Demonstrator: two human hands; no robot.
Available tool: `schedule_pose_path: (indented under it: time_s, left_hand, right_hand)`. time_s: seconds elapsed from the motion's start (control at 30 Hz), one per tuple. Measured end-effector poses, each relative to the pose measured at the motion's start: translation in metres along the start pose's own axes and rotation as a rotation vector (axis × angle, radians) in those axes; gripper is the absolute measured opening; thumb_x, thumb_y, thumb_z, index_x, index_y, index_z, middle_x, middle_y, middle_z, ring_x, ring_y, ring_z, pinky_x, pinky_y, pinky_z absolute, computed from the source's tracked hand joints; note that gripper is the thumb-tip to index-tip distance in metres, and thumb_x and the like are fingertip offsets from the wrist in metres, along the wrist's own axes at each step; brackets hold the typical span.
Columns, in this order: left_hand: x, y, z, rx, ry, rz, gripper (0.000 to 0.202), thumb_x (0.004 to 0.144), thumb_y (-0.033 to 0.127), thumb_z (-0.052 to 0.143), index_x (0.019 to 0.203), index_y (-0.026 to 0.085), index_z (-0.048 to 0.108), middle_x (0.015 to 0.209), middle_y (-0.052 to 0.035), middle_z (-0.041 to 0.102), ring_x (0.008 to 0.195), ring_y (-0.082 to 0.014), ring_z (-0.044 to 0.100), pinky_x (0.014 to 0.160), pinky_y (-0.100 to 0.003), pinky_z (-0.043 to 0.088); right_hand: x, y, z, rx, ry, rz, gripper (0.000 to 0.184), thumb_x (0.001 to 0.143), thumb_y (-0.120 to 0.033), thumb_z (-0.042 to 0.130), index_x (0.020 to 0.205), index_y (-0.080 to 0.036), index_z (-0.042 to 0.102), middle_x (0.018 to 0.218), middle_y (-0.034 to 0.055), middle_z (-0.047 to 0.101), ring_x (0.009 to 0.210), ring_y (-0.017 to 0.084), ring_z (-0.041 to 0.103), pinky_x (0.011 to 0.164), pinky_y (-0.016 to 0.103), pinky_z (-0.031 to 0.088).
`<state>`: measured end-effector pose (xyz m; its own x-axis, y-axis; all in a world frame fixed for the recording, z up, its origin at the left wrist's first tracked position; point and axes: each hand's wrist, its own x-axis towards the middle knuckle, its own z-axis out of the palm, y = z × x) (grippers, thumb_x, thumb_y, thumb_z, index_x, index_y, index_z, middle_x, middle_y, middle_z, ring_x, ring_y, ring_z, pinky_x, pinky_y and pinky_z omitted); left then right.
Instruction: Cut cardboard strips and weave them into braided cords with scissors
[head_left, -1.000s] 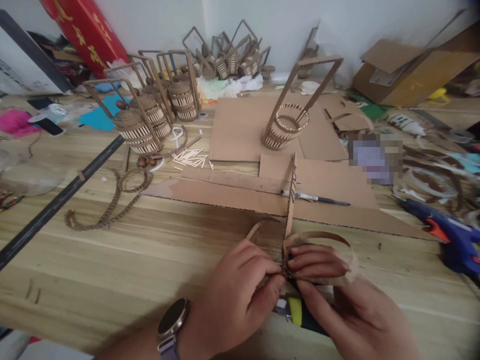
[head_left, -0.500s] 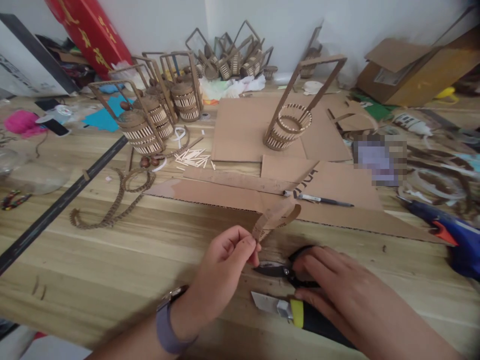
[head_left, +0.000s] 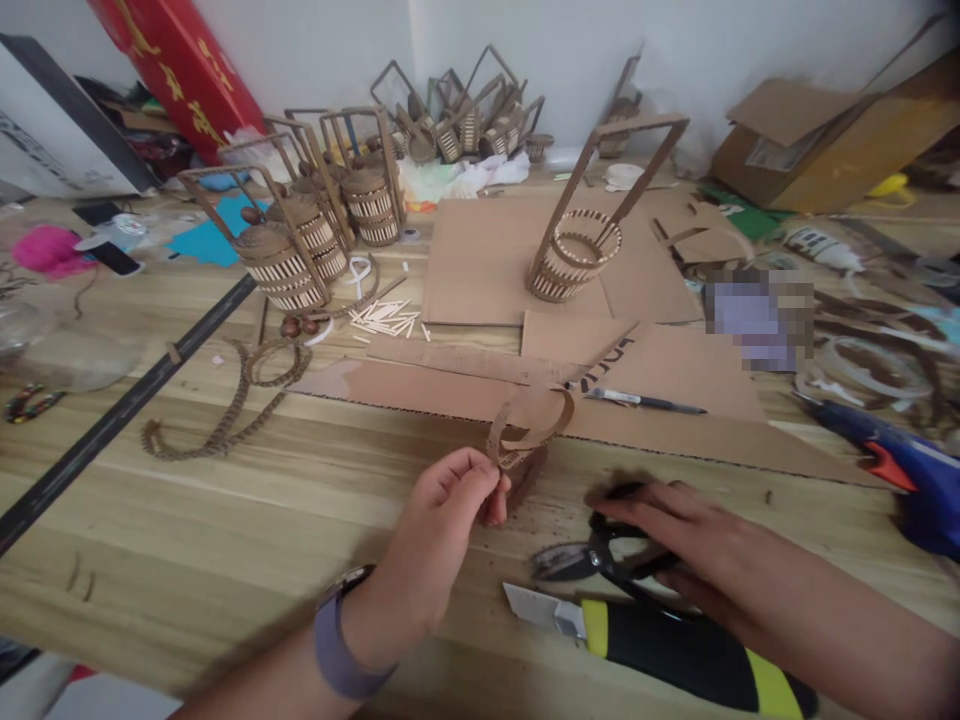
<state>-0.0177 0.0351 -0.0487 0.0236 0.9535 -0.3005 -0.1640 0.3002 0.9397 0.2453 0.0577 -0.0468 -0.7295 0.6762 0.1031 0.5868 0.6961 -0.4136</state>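
Note:
My left hand [head_left: 454, 515], with a watch on its purple band [head_left: 349, 645], pinches a narrow curled strip of brown cardboard [head_left: 555, 425] between thumb and fingers. The strip loops up above the fingertips, in front of the cardboard sheet. To the right, my right hand [head_left: 697, 525] grips the handles of black scissors [head_left: 566, 562], whose blades point left. Part of the handles is hidden under the fingers. Just below lies a yellow and black utility knife [head_left: 667, 645] with its blade out, close to the scissors' lower handle.
Flat cardboard [head_left: 480, 260] bears a small stick basket [head_left: 574, 255] with a tall handle. A pen [head_left: 649, 402] lies nearer. Several lidded baskets [head_left: 281, 265] stand left, beside pale sticks [head_left: 386, 318] and a corrugated strip [head_left: 225, 430]. At right is a blue glue gun [head_left: 900, 470].
My right hand and the scissors have shifted right, uncovering more of the utility knife. My left hand has moved slightly left with the cardboard strip, which now curls in a rounder loop.

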Motion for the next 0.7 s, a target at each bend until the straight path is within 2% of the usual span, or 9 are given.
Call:
schedule_pose_path:
  time_s: [0.1, 0.2, 0.27, 0.4, 0.5, 0.57, 0.7]
  left_hand:
    - [0.0, 0.0, 0.0, -0.023, 0.009, -0.006, 0.024, 0.081, 0.034, 0.054, 0.063, 0.022, 0.046, 0.059, 0.0029, 0.049, 0.062, -0.0133, 0.048, 0.064, -0.027, 0.04]
    - [0.0, 0.0, 0.0, -0.053, 0.007, 0.001, 0.024, 0.082, 0.034, 0.055, 0.063, 0.021, 0.047, 0.059, 0.0032, 0.049, 0.062, -0.0129, 0.047, 0.064, -0.027, 0.038]
    - [0.0, 0.0, 0.0, -0.062, 0.005, 0.001, 0.025, 0.082, 0.033, 0.056, 0.063, 0.021, 0.047, 0.06, 0.0032, 0.05, 0.062, -0.0128, 0.046, 0.064, -0.027, 0.037]
    - [-0.001, -0.002, -0.001, -0.062, -0.009, -0.015, 0.023, 0.084, 0.033, 0.056, 0.066, 0.021, 0.049, 0.062, 0.0032, 0.052, 0.064, -0.013, 0.047, 0.065, -0.027, 0.036]
    - [-0.003, -0.002, -0.002, -0.058, -0.028, -0.005, 0.024, 0.085, 0.034, 0.056, 0.066, 0.021, 0.049, 0.062, 0.0034, 0.052, 0.065, -0.0131, 0.047, 0.065, -0.027, 0.035]
    - [-0.003, -0.001, -0.001, -0.057, -0.027, -0.005, 0.025, 0.085, 0.033, 0.056, 0.065, 0.021, 0.049, 0.062, 0.0036, 0.051, 0.065, -0.0131, 0.047, 0.065, -0.027, 0.035]
    - [-0.003, -0.002, -0.001, -0.071, -0.013, -0.017, 0.025, 0.085, 0.032, 0.057, 0.064, 0.02, 0.049, 0.062, 0.0038, 0.052, 0.065, -0.0129, 0.047, 0.065, -0.026, 0.036]
  right_hand:
    - [0.002, -0.003, -0.008, 0.017, 0.014, -0.022, 0.068, 0.066, -0.004, 0.051, 0.126, -0.032, 0.066, 0.106, 0.0052, 0.076, 0.09, 0.022, 0.076, 0.072, 0.029, 0.063]
    - [0.001, -0.008, -0.016, 0.119, -0.035, -0.008, 0.07, 0.066, -0.002, 0.052, 0.127, -0.036, 0.064, 0.106, 0.0027, 0.077, 0.086, 0.021, 0.077, 0.07, 0.025, 0.063]
    - [-0.001, -0.011, -0.021, 0.139, -0.046, 0.011, 0.069, 0.072, -0.003, 0.054, 0.131, -0.039, 0.06, 0.107, 0.0014, 0.078, 0.085, 0.021, 0.077, 0.069, 0.024, 0.063]
    - [0.002, -0.019, -0.023, -0.007, 0.058, -0.033, 0.066, 0.085, -0.017, 0.057, 0.145, -0.041, 0.047, 0.11, 0.0031, 0.075, 0.084, 0.018, 0.076, 0.068, 0.02, 0.061]
    - [0.007, -0.026, -0.018, -0.091, 0.134, -0.03, 0.058, 0.09, -0.022, 0.054, 0.146, -0.037, 0.05, 0.098, 0.0043, 0.073, 0.075, 0.016, 0.074, 0.061, 0.019, 0.059]
    - [0.009, -0.029, -0.015, -0.101, 0.13, -0.008, 0.053, 0.094, -0.023, 0.05, 0.145, -0.035, 0.051, 0.095, 0.0044, 0.071, 0.072, 0.016, 0.074, 0.059, 0.02, 0.058]
    - [0.006, -0.033, -0.01, -0.165, 0.117, -0.01, 0.046, 0.103, -0.032, 0.04, 0.148, -0.034, 0.045, 0.093, 0.0021, 0.069, 0.061, 0.012, 0.071, 0.051, 0.019, 0.055]
